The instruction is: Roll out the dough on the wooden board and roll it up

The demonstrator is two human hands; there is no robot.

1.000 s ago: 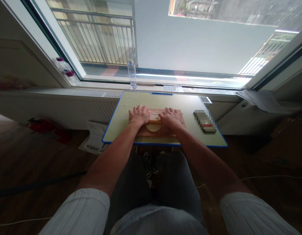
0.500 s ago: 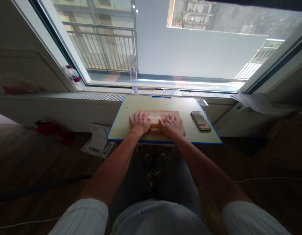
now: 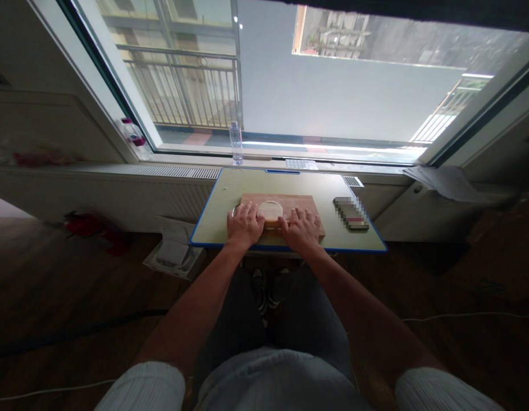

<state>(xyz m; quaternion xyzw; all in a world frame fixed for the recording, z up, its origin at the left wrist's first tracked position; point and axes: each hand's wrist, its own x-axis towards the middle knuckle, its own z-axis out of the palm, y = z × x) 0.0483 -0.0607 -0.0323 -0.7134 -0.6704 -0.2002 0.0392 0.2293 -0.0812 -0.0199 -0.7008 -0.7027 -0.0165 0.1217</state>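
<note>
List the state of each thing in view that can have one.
Left hand: palm down, fingers extended
Right hand: palm down, fingers extended
Rolling pin: crosswise at dough's near side, ends hidden
Dough: round, flattened
Wooden board: flat on table
Table: pale crumbs, far left
Clear bottle: upright
Purple-capped bottle: capped
Pixelated item: lying flat

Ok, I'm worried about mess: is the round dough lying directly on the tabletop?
No, the round dough lies on the wooden board, which rests on the tabletop.
</note>
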